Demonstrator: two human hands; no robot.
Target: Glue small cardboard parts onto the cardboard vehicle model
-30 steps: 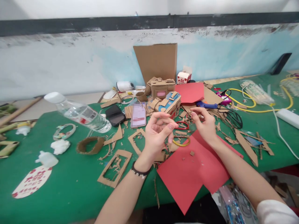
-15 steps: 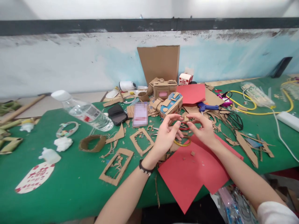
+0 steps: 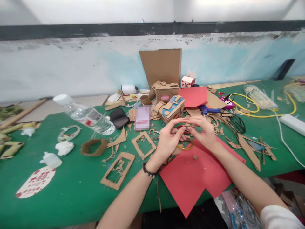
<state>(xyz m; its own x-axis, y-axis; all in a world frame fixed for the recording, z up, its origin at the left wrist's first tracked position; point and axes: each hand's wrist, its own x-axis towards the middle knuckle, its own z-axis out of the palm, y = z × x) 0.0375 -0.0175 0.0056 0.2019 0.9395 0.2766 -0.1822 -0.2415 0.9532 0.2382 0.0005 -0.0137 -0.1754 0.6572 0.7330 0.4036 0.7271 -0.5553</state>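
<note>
My left hand (image 3: 169, 135) and my right hand (image 3: 202, 132) meet above the red paper (image 3: 188, 178), fingertips pinched together. A small brown cardboard piece (image 3: 187, 124) shows between them, mostly covered by the fingers. Just under the hands are a red loop (image 3: 181, 127) and a yellow loop (image 3: 185, 147). Silver blade tips (image 3: 156, 137) stick out left of my left hand; together with the loops they look like opened scissors, their middle hidden. Small cardboard scraps (image 3: 195, 157) lie on the paper.
Cardboard frames (image 3: 118, 170), a tilted water bottle (image 3: 85, 116), a phone (image 3: 119, 118) and a cardboard ring (image 3: 94, 147) are to the left. Behind the hands stands a cardboard camera model (image 3: 173, 109). A blue glue gun (image 3: 209, 110), cables and cardboard offcuts (image 3: 249, 152) lie right.
My fingertips have drawn closer together around the small cardboard piece. The view has shifted slightly; the things on the table are where they were.
</note>
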